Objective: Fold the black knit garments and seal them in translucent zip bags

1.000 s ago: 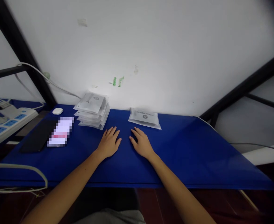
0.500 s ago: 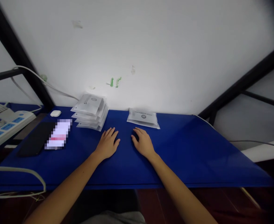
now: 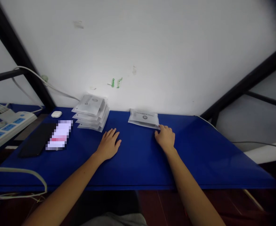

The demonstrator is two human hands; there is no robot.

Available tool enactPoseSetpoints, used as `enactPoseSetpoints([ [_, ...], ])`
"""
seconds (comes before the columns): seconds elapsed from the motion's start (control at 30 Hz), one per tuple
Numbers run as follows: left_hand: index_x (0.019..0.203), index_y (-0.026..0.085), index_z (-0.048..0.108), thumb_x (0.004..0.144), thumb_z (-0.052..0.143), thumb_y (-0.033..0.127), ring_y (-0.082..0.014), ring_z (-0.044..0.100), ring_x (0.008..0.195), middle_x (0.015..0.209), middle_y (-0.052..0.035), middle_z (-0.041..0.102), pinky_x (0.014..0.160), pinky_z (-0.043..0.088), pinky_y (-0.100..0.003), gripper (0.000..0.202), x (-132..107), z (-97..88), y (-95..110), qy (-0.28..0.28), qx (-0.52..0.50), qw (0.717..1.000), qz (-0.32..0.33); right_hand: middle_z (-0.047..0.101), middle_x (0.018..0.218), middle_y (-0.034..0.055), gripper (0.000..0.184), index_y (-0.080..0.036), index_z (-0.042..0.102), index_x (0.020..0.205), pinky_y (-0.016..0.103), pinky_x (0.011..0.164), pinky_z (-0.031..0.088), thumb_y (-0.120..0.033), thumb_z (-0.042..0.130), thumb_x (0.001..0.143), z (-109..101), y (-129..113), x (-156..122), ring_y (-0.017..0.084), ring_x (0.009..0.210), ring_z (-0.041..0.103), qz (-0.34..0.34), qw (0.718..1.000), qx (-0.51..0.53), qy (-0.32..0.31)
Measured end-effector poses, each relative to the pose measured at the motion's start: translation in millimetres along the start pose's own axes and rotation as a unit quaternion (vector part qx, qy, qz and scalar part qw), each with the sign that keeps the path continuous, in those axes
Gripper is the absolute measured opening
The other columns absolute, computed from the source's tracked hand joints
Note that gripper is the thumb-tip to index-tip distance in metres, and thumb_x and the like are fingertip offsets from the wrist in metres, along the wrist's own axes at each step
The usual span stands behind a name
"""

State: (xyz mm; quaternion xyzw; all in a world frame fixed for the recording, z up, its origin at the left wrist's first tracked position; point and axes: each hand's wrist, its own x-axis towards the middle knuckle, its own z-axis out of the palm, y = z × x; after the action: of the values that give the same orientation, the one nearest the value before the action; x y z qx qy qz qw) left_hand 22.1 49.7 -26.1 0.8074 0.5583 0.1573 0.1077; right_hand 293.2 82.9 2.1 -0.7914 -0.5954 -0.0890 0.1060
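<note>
My left hand lies flat on the blue tabletop with its fingers spread, holding nothing. Just beyond its fingertips rises a stack of frosted plastic pouches with dark print. A single frosted pouch, printed with a round logo and lettering, lies near the wall. At that pouch's near right corner is my right hand, its index fingertip over the corner and its thumb apart, a little nearer to me. Whether the fingertip presses on the pouch I cannot tell.
On the left are a white power strip with plugs, a dark flat device, a phone with a blurred lit screen and a white earbud case. A white wall borders the back; black frame bars slant at both sides.
My right hand has moved right, from in front of the single pouch to its near right corner. My left hand and the pouches have stayed in place.
</note>
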Motion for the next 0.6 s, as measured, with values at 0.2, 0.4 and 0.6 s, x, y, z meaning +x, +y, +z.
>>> enactPoseSetpoints([
  [0.2,0.136,0.015,0.046,0.096,0.035,0.036,-0.0267,0.03,0.141,0.149,-0.0127,0.039,0.115,0.025,-0.05,0.047,-0.2,0.5,0.4,0.015,0.005,1.0,0.009,0.063,0.113,0.0173,0.035,-0.013,0.061,0.116,0.04,0.08,0.042,-0.024,0.046,0.086,6.7,3.9,1.9,0.03,0.104,0.055,0.008,1.0,0.011,0.01],
  [0.4,0.134,0.015,0.048,0.095,0.035,0.035,-0.0273,0.032,0.14,0.148,-0.0131,0.041,0.114,0.027,-0.051,0.045,0.7,0.9,-1.8,0.028,0.014,0.999,0.014,0.065,0.11,0.0178,0.033,-0.013,0.063,0.112,0.041,0.078,0.042,-0.024,0.048,0.085,7.7,4.6,3.2,0.031,0.101,0.055,0.007,0.999,0.036,0.021],
  [0.6,0.13,0.01,0.051,0.093,0.037,0.032,-0.0324,0.039,0.134,0.143,-0.0174,0.046,0.111,0.029,-0.052,0.045,2.5,1.2,5.7,0.035,0.056,0.998,0.002,0.066,0.108,0.0141,0.029,-0.017,0.066,0.109,0.037,0.077,0.042,-0.026,0.048,0.087,5.1,6.1,-0.2,0.029,0.101,0.056,0.022,0.999,0.03,0.008],
])
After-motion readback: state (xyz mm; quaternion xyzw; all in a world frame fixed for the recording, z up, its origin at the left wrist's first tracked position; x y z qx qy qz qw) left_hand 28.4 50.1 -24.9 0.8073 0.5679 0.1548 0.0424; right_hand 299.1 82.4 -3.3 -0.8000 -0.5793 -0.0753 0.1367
